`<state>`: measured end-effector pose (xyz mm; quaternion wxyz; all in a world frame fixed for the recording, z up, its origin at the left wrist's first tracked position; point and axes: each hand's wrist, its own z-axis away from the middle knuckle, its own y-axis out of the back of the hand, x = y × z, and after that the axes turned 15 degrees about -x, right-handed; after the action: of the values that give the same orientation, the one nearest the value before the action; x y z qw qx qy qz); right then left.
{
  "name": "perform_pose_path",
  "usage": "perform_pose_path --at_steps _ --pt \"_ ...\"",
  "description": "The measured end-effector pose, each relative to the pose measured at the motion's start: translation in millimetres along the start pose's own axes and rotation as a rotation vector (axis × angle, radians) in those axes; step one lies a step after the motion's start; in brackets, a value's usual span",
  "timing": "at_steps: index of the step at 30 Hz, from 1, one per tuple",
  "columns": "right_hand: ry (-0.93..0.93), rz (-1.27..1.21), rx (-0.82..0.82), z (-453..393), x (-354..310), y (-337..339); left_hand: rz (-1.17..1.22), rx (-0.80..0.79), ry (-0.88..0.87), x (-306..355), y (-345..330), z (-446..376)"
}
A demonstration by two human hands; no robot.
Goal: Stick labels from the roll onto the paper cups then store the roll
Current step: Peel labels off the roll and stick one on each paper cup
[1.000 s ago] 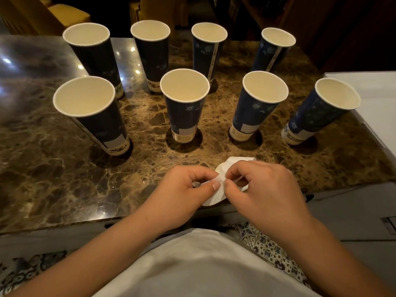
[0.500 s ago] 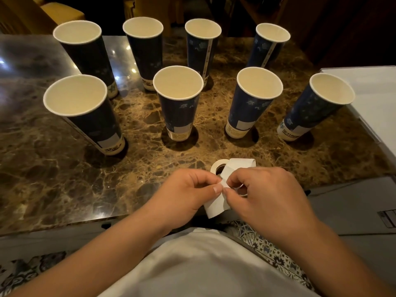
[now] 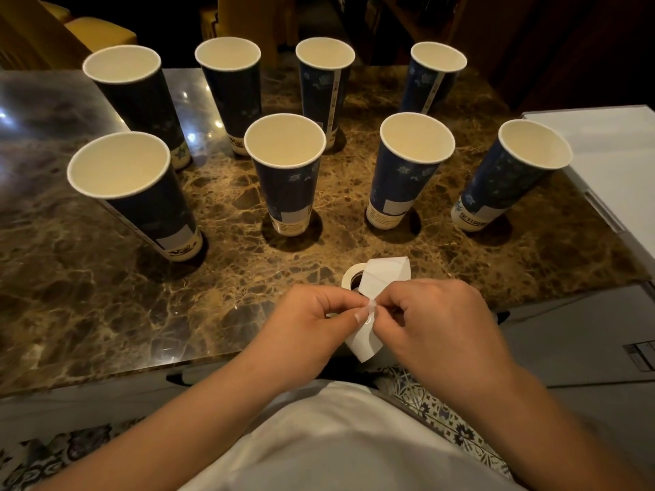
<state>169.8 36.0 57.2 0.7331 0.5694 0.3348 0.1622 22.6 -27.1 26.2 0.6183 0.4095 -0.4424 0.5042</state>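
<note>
Several tall dark blue paper cups stand in two rows on the brown marble table (image 3: 88, 295); the near-row cups (image 3: 285, 171), (image 3: 407, 168) carry small pale labels near their bases. A white label roll (image 3: 384, 274) with a loose strip sits at the table's near edge. My left hand (image 3: 308, 324) and my right hand (image 3: 439, 324) meet just in front of the roll, fingertips pinching the strip. A small translucent label (image 3: 370, 308) sticks up between the fingertips. The strip's free end hangs below my hands.
A white flat box or lid (image 3: 609, 154) lies at the right of the table. A grey surface (image 3: 584, 334) adjoins the table at the near right. Yellow chairs (image 3: 99, 33) stand behind the far edge.
The roll's core has come into sight beyond my fingers, and the strip now hangs lower. A small label has lifted between my fingertips. The camera view shifted slightly.
</note>
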Motion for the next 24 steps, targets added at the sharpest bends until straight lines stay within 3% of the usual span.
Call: perform_pose_path --at_steps 4,9,14,17,20,22,24 --pt "-0.019 -0.043 0.063 1.6 0.3 0.5 0.009 0.05 0.001 0.5 -1.0 -0.7" --pt "-0.158 -0.524 0.02 -5.1 12.1 6.9 0.017 0.108 0.084 0.7 6.9 -0.7" --pt "-0.18 -0.808 0.096 -5.4 20.7 7.7 0.025 0.246 0.147 -3.8 23.3 3.5" --pt "-0.056 -0.621 0.236 -3.4 21.2 6.6 0.043 0.333 0.167 -3.9 29.7 4.7" --pt "0.181 -0.181 0.493 -2.1 21.3 -0.5 -0.233 0.485 0.099 3.5 26.6 15.2" --pt "0.317 0.013 0.611 -3.2 22.4 -6.7 -0.161 0.368 0.049 15.4 24.1 22.7" --pt "0.443 0.117 0.671 -4.3 21.3 -10.6 0.181 0.082 0.122 28.6 20.5 26.2"
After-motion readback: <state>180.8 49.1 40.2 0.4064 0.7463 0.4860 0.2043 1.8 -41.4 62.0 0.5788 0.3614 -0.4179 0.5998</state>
